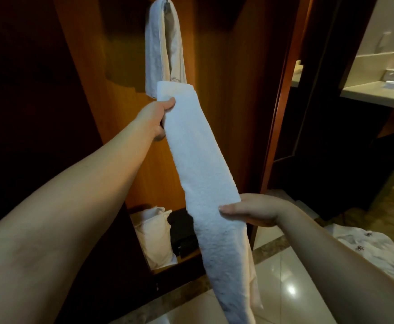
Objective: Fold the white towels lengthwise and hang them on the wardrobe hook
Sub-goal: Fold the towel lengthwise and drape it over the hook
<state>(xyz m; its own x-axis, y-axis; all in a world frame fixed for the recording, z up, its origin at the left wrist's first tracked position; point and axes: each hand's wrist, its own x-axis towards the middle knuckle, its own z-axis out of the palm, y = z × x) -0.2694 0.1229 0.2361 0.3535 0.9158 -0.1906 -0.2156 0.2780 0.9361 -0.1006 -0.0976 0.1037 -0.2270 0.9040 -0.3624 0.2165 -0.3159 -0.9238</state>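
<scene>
The left hand (159, 118) grips the upper end of a long white terry towel folded into a narrow strip (200, 164), thumb on the front face and the other fingers curled out of sight behind the cloth. The right hand (252, 210) holds the same strip lower down, thumb laid flat across its front and the rest of the fingers hidden behind it. Between the two hands the strip runs taut on a slant, and below the right hand its tail hangs loose toward the glossy pale tiled floor (282, 272).

The towel's pile is thick and nubbly, its long edges soft and slightly uneven. A second white folded towel (155, 50) is draped over a small dark metal hook (167, 4) high on the wardrobe's smooth reddish wooden panel (221, 90); its lower ends hang just behind the top of the held strip.

In the bottom of the wardrobe sit a white cloth bag (155, 232) and a black box (183, 232), side by side. On the floor to the right lies a crumpled white garment with dark buttons (366, 249). An open doorway on the right shows a pale tabletop (376, 94).
</scene>
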